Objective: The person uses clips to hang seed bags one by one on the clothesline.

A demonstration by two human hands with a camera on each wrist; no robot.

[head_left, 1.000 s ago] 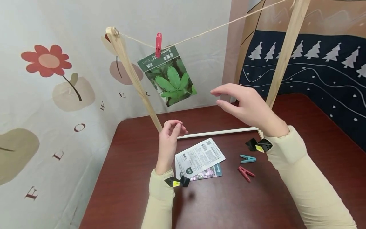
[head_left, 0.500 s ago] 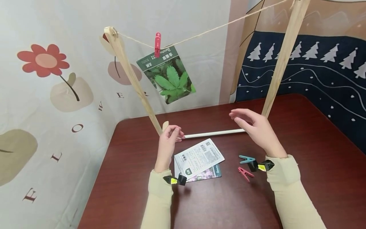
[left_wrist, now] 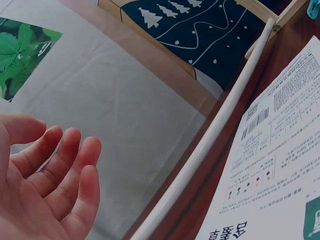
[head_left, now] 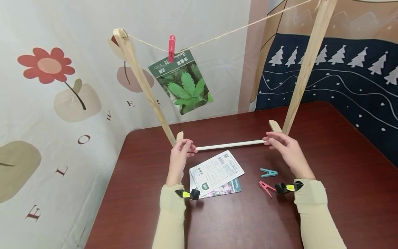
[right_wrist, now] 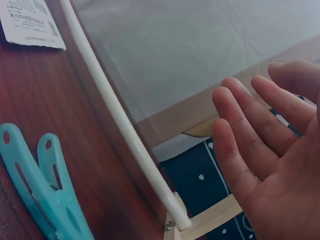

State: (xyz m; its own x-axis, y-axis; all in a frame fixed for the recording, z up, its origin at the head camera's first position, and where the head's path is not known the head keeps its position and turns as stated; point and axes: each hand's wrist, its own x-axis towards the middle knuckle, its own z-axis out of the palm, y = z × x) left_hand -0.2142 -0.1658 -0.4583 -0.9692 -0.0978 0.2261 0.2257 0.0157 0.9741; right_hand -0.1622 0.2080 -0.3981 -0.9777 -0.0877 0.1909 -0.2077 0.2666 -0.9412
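My left hand (head_left: pixel 179 157) hovers near the left foot of the wooden frame, fingers loosely bent. Nothing is between its fingers in the left wrist view. My right hand (head_left: pixel 287 152) is by the frame's right foot, its relaxed fingers also holding nothing. A white rod (head_left: pixel 231 145) runs low between the two posts. Above, a green seed packet (head_left: pixel 188 86) with a leaf picture hangs tilted from a string, held by a red clothespin (head_left: pixel 171 48). Between my forearms lie a white-backed packet (head_left: pixel 217 171) and, partly under it, a packet with pink flowers (head_left: pixel 227 188).
A blue clothespin (head_left: pixel 268 172) and a second red clothespin (head_left: pixel 266 188) lie on the dark red table (head_left: pixel 242 221), left of my right wrist. The left post (head_left: pixel 144 86) and right post (head_left: pixel 306 72) carry the string (head_left: pixel 236 33). A printed cloth hangs behind.
My right hand has come down from mid-air beside the hanging packet to the frame's right foot. The left hand has shifted slightly down and left. The packets and clothespins keep their places.
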